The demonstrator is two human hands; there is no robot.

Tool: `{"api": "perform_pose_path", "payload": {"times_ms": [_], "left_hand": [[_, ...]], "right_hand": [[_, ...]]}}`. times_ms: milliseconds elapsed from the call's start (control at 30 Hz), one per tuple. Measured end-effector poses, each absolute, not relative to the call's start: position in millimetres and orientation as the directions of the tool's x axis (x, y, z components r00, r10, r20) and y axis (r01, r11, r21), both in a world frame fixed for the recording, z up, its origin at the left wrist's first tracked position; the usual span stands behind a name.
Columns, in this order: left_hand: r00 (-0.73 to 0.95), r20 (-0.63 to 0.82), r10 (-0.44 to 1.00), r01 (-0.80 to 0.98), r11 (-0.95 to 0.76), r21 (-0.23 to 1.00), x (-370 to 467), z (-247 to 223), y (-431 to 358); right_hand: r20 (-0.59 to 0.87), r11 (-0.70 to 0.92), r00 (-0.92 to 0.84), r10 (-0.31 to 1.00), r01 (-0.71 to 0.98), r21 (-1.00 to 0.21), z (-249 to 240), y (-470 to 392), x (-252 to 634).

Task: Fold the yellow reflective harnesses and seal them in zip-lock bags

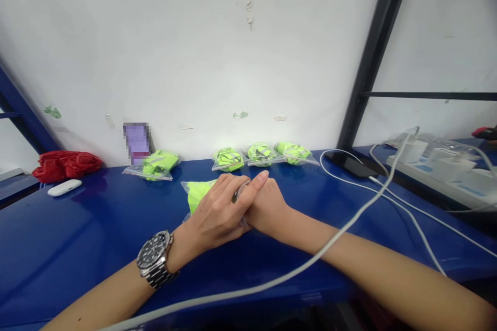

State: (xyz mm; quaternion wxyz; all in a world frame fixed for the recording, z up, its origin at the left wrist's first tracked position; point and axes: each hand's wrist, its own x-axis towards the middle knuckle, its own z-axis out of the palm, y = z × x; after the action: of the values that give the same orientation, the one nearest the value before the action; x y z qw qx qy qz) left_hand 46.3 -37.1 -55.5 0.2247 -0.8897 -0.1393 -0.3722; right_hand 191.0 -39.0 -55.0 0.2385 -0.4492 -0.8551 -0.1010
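My left hand (223, 209), with a metal watch (154, 253) on its wrist, is closed over a clear plastic bag holding bright yellow-green fabric (199, 194). The fabric shows left of the fingers, and a bit of clear film appears between the two hands. Pressed against it from the right is my right hand (267, 207), curled into a fist around the bag's other side; its fingertips are mostly hidden. Behind them, by the wall, lie several similar bags of folded yellow-green reflective fabric, including one bag (229, 159) just beyond my hands and another bag (159, 164) farther left.
A red plastic bag (66, 164) and a white case (64, 187) lie on the blue table (116, 217) at left. A blurred phone-like thing (137, 140) leans on the wall. At right are a black phone (351, 164), a power strip (446, 168) and a white cable (303, 271) crossing before my right forearm.
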Motion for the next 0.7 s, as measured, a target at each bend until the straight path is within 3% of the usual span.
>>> {"api": "perform_pose_path", "payload": {"times_ms": [267,500,600,700], "left_hand": [[0.669,0.722,0.174,0.509,-0.816,-0.274,33.2,-44.8,-26.3],[0.686,0.508,0.521,0.686,-0.695,-0.214,8.1,-45.3,-18.8],[0.674,0.493,0.55,0.713,-0.659,-0.24,9.5,-55.6,-12.9],[0.674,0.533,0.512,0.709,-0.65,-0.272,16.4,-61.2,-12.0]], "right_hand": [[0.619,0.811,-0.564,0.546,0.542,-0.221,-53.2,-24.6,207.9],[0.673,0.779,-0.479,0.564,0.578,-0.241,-53.5,-20.4,217.5],[0.692,0.789,-0.462,0.555,0.556,-0.262,-55.9,-18.4,221.1],[0.61,0.785,-0.521,0.597,0.537,-0.31,-59.8,-18.1,223.9]]}}
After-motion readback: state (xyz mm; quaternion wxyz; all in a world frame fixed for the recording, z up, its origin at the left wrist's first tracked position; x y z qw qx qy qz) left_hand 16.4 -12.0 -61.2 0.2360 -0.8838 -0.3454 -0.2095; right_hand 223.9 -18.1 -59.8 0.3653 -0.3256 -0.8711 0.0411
